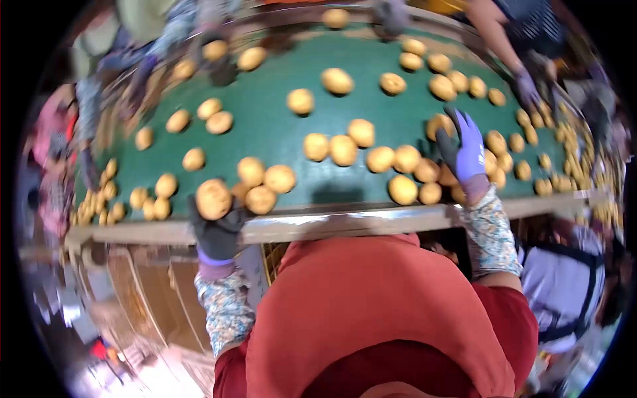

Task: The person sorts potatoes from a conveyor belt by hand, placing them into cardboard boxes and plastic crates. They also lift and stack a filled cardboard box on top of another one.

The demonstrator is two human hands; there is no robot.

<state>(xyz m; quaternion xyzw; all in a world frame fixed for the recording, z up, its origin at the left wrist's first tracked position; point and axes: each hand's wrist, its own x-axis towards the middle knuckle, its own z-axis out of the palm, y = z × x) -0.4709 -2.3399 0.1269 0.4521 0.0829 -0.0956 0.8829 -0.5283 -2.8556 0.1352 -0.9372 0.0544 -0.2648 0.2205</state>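
Yellow potatoes lie scattered over a green conveyor belt [265, 139]. My left hand [219, 232], in a black and purple glove, is at the belt's near edge with its fingers closed around a potato [214, 199]. More potatoes [260, 199] sit just right of it. My right hand [464, 146], gloved the same way, reaches over the belt with fingers spread. Its thumb and fingertips are right beside another potato [438, 126], overlapping it in this view. Below that hand is a cluster of potatoes [426, 170] close to the near edge.
A metal rail [345, 220] runs along the belt's near side. Across the belt, other people's gloved hands [526, 89] work among the potatoes. Another person [564, 285] stands to my right. Cardboard boxes [146, 292] stand below the rail on the left.
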